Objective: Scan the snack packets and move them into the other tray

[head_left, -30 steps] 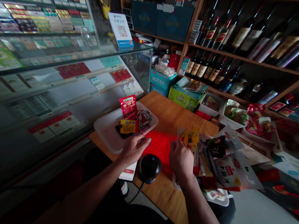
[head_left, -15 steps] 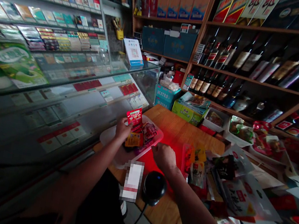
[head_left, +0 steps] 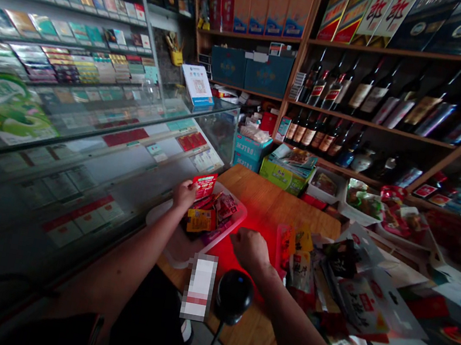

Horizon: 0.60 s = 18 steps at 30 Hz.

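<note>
My left hand (head_left: 184, 194) pinches the red packet (head_left: 204, 184) by its left edge, at the white tray's (head_left: 184, 250) far end; a light edge grip should spare the neighbouring packets. My right hand (head_left: 250, 248) curls above the bench (head_left: 283, 200), contents hidden from me.

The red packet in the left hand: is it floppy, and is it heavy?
The red packet is probably light: it looks small and thin, and the left hand holds it by one edge. It may bend if pushed and probably won't roll, since it looks like a flat pouch.
</note>
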Tool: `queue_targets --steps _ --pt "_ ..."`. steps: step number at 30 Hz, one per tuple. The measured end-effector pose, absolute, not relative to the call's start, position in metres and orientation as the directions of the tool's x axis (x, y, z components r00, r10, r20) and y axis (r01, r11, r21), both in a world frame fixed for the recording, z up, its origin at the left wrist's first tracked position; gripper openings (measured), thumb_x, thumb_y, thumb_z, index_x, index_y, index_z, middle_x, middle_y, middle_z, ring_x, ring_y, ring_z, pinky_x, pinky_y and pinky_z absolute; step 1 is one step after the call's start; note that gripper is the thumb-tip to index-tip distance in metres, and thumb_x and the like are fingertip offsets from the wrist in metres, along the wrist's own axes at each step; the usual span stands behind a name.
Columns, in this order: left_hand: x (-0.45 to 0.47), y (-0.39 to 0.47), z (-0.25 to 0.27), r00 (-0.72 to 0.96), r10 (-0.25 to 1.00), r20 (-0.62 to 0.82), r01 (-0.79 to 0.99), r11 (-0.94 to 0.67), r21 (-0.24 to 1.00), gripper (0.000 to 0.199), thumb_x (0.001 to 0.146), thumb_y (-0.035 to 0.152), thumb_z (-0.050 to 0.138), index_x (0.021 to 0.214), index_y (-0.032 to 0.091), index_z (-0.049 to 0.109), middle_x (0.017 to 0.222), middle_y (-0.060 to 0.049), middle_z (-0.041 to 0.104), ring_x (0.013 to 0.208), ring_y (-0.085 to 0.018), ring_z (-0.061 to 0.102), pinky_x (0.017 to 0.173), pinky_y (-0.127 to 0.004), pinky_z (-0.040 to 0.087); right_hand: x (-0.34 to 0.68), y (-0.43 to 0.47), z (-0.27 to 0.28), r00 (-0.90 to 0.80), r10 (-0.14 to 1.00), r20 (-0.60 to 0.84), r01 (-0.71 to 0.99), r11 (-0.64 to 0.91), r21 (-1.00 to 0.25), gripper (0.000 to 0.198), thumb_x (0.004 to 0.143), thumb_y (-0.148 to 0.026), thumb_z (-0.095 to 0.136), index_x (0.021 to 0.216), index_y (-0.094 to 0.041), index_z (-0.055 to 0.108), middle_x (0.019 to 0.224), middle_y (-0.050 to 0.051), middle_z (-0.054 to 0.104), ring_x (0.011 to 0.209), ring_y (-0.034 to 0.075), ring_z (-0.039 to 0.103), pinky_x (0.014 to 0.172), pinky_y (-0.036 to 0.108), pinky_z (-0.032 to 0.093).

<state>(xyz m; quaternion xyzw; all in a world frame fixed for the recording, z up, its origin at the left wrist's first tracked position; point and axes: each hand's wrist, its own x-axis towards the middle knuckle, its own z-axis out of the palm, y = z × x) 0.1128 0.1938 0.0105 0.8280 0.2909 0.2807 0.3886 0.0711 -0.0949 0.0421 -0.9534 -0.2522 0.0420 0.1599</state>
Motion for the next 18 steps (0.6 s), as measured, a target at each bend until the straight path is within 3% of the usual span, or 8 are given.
queue_targets --steps 5,12,15,18 --pt "0.103 0.191 0.042 0.652 0.677 0.34 0.133 -0.544 0.828 0.029 0.088 0.042 0.055 0.084 0.016 0.067 0.08 -0.007 0.072 0.073 -0.018 0.063 0.065 -0.024 0.045 0.073 -0.099 0.046 0.88 0.472 0.058 0.454 -0.798 -0.396 0.031 0.098 -0.034 0.051 0.086 -0.019 0.075 0.085 0.01 0.076 0.074 0.018 0.069 0.063 0.026 0.037" --pt "0.069 0.153 0.095 0.734 0.594 0.33 -0.258 -0.205 0.944 0.027 0.078 0.042 0.07 0.08 0.016 0.062 0.061 0.003 0.056 0.049 -0.009 0.046 0.048 -0.02 0.037 0.079 -0.107 0.065 0.905 0.336 0.262 0.421 -0.61 -0.671 0.02 0.093 -0.029 0.056 0.089 -0.018 0.073 0.084 0.005 0.075 0.077 0.015 0.067 0.069 0.022 0.04" --pt "0.052 0.128 0.107 0.801 0.509 0.316 -0.278 -0.151 0.949 0.028 0.078 0.041 0.074 0.078 0.015 0.062 0.055 0.005 0.051 0.047 -0.007 0.043 0.046 -0.019 0.033 0.081 -0.115 0.074 0.921 0.259 0.29 0.383 -0.475 -0.793 0.021 0.092 -0.031 0.057 0.098 -0.019 0.073 0.091 0.005 0.076 0.08 0.016 0.067 0.071 0.022 0.044" --pt "0.037 0.103 0.113 0.857 0.435 0.275 -0.248 -0.119 0.961 0.029 0.079 0.042 0.074 0.077 0.016 0.061 0.053 0.006 0.049 0.045 -0.006 0.041 0.045 -0.018 0.032 0.081 -0.124 0.08 0.922 0.265 0.281 0.364 -0.35 -0.863 0.028 0.09 -0.035 0.058 0.107 -0.017 0.072 0.095 0.005 0.076 0.08 0.015 0.067 0.071 0.022 0.046"
